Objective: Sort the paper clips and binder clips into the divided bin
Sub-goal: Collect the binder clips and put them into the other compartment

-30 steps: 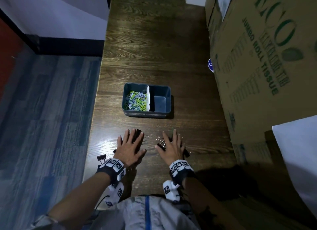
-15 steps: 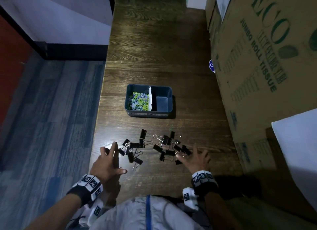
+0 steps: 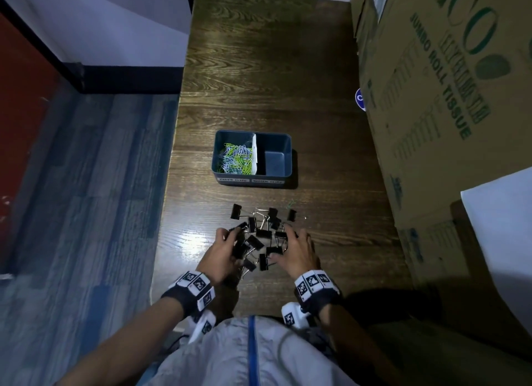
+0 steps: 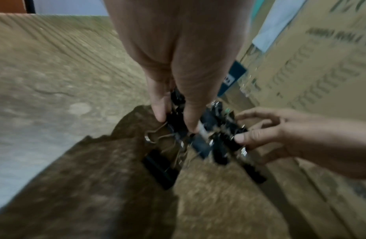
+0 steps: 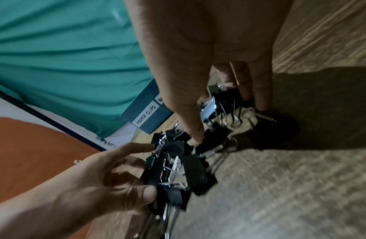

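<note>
Left hand (image 3: 221, 253) and right hand (image 3: 299, 250) fingers curled round binder clips (image 3: 259, 236) pile, near side of divided bin (image 3: 283, 155). Risk: tangled wire handles snag, clips drop short of bin's empty compartment.

You look down on a dark wood-grain surface (image 3: 259, 69) with a bright glare patch. Left of it lies blue-grey plank floor (image 3: 86, 184) below a white wall (image 3: 115, 26). Printed cardboard boxes (image 3: 446, 98) stand at your right.

Both hands (image 3: 260, 253) drawn inward, binder clips (image 3: 259, 236) scooped into one tight heap
</note>
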{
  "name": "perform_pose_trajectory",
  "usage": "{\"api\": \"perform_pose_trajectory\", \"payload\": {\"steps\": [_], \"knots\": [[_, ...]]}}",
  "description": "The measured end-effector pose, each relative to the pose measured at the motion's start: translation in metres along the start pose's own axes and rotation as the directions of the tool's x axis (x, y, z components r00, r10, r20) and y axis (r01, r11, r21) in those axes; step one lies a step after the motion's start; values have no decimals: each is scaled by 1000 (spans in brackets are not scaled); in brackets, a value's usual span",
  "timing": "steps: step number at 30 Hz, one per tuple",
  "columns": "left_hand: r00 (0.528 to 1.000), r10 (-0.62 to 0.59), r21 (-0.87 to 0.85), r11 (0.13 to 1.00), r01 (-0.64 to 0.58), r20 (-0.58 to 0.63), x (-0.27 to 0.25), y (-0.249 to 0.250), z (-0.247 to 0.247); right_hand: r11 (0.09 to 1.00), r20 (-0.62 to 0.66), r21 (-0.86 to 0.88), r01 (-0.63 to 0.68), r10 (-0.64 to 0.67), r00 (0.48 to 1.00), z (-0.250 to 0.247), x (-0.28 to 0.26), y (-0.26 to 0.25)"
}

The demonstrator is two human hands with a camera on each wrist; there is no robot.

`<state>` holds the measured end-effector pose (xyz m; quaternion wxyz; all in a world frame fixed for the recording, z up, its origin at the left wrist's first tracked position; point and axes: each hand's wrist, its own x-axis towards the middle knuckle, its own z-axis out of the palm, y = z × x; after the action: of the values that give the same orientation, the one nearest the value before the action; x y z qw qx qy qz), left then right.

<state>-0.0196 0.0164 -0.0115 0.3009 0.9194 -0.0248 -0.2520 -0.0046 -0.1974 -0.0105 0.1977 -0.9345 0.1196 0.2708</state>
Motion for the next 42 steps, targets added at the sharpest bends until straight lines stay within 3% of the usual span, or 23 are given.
{"api": "perform_pose_trajectory", "payload": {"steps": [2, 6, 11, 14, 19, 23, 27, 32, 36, 42], "knots": [[999, -20, -47, 999, 19, -28, 1, 1, -7, 999, -16, 35, 0, 0, 1000, -12, 6, 5], [994, -68, 83, 994, 75, -80, 8, -15, -30, 998, 10, 66, -10, 9, 1000, -37, 31, 19], [989, -124, 252, 962, 100, 79, 53, -18, -48, 995, 194, -58, 87, -74, 978, -51, 55, 13], [987, -120, 293, 952, 84, 106, 75, 1, -42, 976, 238, -125, 177, -144, 961, -41, 57, -6], [995, 5, 355, 934, -40, 98, 81, 27, -24, 968, 119, -157, 198, -181, 976, -24, 49, -25], [991, 95, 301, 946, -118, 91, 75, 24, -13, 952, 63, -152, 266, -259, 964, -13, 46, -17], [992, 99, 286, 951, -117, 78, 74, 23, -15, 943, 37, -122, 309, -307, 951, -11, 47, -14], [991, 101, 163, 980, -114, 86, 78, 28, -28, 924, 117, -126, 361, -347, 930, -14, 48, -22], [988, 126, 96, 986, -135, 91, 74, 33, -32, 931, 45, -92, 353, -350, 936, -14, 48, -27], [988, 153, 81, 985, -152, -5, 69, 33, -44, 953, -26, 36, 300, -299, 954, -23, 54, -23]]}}
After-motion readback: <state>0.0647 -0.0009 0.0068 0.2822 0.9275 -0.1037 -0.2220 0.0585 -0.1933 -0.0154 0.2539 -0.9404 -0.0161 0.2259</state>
